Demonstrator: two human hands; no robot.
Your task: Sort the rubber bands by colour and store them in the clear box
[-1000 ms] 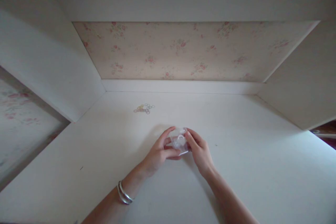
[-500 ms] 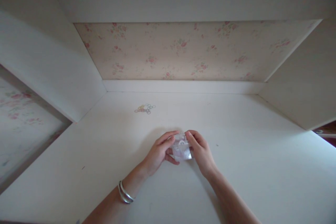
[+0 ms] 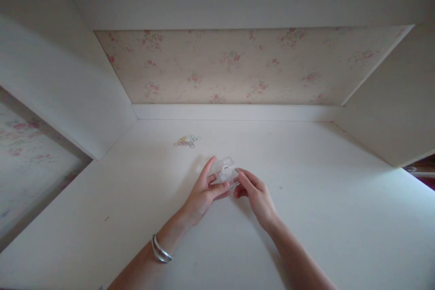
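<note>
Between my two hands is a small clear plastic box (image 3: 227,173), raised over the white tabletop. Its lid appears lifted at the far side, and a pale mark or tab shows near the middle. My left hand (image 3: 205,192) cups the box from the left, thumb along the near edge and index finger pointing up beside the lid. The fingertips of my right hand (image 3: 256,195) pinch its right edge. What lies inside the box, if anything, I cannot make out. A silver bangle (image 3: 161,249) circles my left wrist.
Several thin coloured rings (image 3: 186,141), like small rubber bands, lie in a loose cluster farther back on the white tabletop (image 3: 306,235). White panels and a flowered wall (image 3: 234,68) enclose the back. A small dark scrap (image 3: 107,219) lies at the left.
The box has turned and tilted in my hands, and its lid now seems raised. My left index finger has moved up and away; my right fingertips have slid down to the lower right edge.
</note>
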